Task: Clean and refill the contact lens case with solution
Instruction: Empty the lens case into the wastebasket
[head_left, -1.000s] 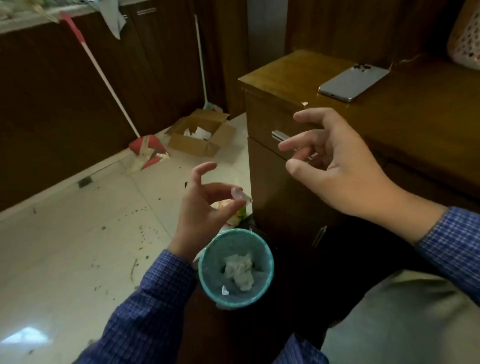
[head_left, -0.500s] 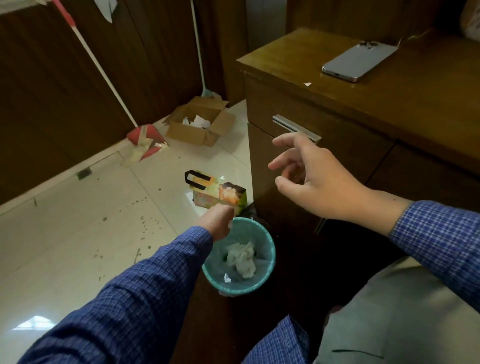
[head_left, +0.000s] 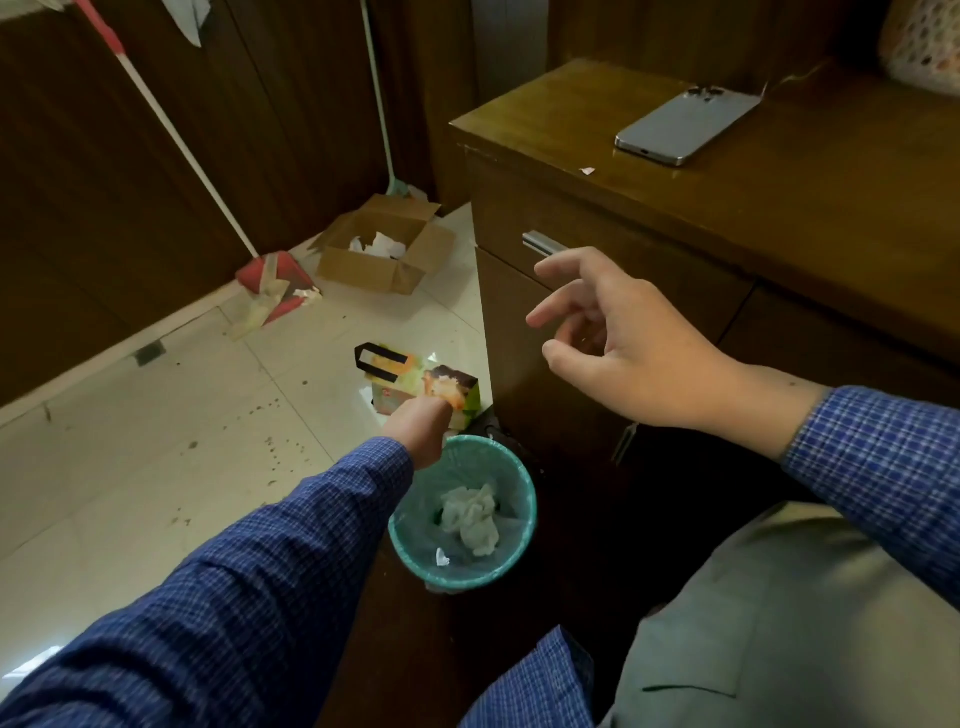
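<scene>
My left hand (head_left: 423, 428) reaches down with the arm stretched out, knuckles over the far rim of a teal waste bin (head_left: 531, 512). Its fingers curl away from the camera, so whatever they hold is hidden. No lens case or solution bottle shows anywhere in view. Crumpled white tissue (head_left: 472, 517) lies inside the lined bin. My right hand (head_left: 623, 343) hovers at chest height in front of the wooden cabinet, fingers spread and nothing in it.
A wooden cabinet (head_left: 571, 119) stands right of the bin, with a metal drawer handle (head_left: 540, 243) and a grey phone (head_left: 685, 124) on top. On the tiled floor lie a colourful paper bag (head_left: 415, 374), an open cardboard box (head_left: 384, 249) and a red mop head (head_left: 275, 286).
My left hand, which pinched a small clear piece a second ago, dropped from mid-air to the bin's rim and turned away. My right hand stayed open and sank slightly.
</scene>
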